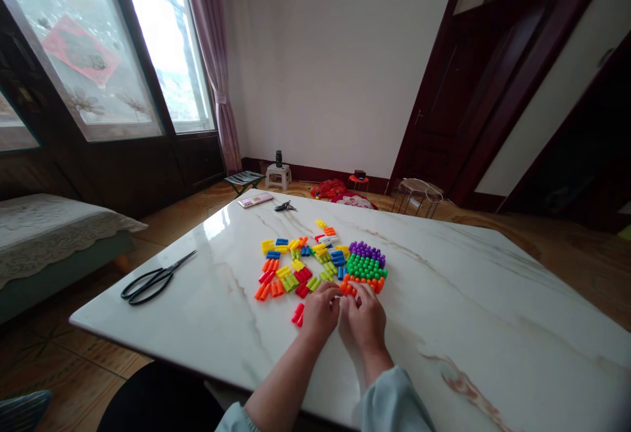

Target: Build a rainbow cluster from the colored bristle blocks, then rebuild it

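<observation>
Both of my hands meet at the lower edge of a beaded piece with purple [367,252], green [365,266] and orange [378,283] rows. My left hand [321,313] has its fingers bent together beside the orange beads; what they pinch, if anything, is too small to tell. My right hand [365,317] has its fingertips closed on the orange beads [349,285] at the piece's lower left corner. Left of the hands lie many small coloured tube pieces in pairs, among them a red pair [298,314] next to my left hand and yellow-green ones [290,281].
Black scissors [158,281] lie at the left of the white marble table [468,300]. Small pliers [284,206] and a phone [256,200] rest near the far edge. Stools [279,175] stand on the floor beyond, and a cloth-covered bench [59,228] is at the left.
</observation>
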`<state>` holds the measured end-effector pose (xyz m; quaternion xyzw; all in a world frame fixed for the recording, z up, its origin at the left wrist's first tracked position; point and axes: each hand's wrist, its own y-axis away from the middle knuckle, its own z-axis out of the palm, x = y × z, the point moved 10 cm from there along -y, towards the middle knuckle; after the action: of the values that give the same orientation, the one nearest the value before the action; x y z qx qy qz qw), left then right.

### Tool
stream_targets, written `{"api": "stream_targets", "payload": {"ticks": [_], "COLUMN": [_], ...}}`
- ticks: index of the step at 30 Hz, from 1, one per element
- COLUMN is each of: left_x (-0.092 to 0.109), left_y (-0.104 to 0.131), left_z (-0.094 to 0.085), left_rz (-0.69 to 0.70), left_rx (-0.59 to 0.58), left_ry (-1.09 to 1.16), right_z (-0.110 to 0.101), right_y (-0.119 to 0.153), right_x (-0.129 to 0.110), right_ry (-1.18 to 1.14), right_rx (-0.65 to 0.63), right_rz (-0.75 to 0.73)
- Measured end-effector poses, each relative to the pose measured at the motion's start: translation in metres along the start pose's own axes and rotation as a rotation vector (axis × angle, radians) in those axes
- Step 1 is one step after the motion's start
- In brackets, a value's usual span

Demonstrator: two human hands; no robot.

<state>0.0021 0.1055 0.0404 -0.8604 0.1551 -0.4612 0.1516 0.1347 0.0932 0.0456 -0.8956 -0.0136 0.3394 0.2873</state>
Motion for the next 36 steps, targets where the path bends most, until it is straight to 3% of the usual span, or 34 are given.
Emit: {"api": "stream_targets", "payload": {"ticks": [6, 10, 12, 18, 26, 36], "left_x": [0.005, 0.005, 0.006, 0.012, 0.017, 0.025], "left_y": [0.001, 0.002, 0.002, 0.003, 0.005, 0.005], "left_z": [0.006, 0.007, 0.008, 0.01, 0.013, 0.011], "left_rz": [0.047, 0.045, 0.045, 0.1, 0.145, 0.146], "left_rx": [-0.068, -0.077, -0.078, -0.097, -0.147, -0.184], "left_ry": [-0.055, -0.074, -0.078, -0.078, -0.082, -0.135], "right_z": [0.001, -0.025, -0.034, -0.014, -0.009, 0.01], "right_y": [0.001, 0.006, 0.009, 0.01, 0.009, 0.008], "right_x": [0.009, 0.003, 0.001, -0.005, 0.005, 0.009], "right_ry": [0.096, 0.092, 0.102, 0.163, 0.235, 0.367], "right_rx": [-0.016, 0.177, 0.213, -0.048, -0.107, -0.255], "right_rz": [0.087, 0.1, 0.108, 0.096, 0.182, 0.154]}}
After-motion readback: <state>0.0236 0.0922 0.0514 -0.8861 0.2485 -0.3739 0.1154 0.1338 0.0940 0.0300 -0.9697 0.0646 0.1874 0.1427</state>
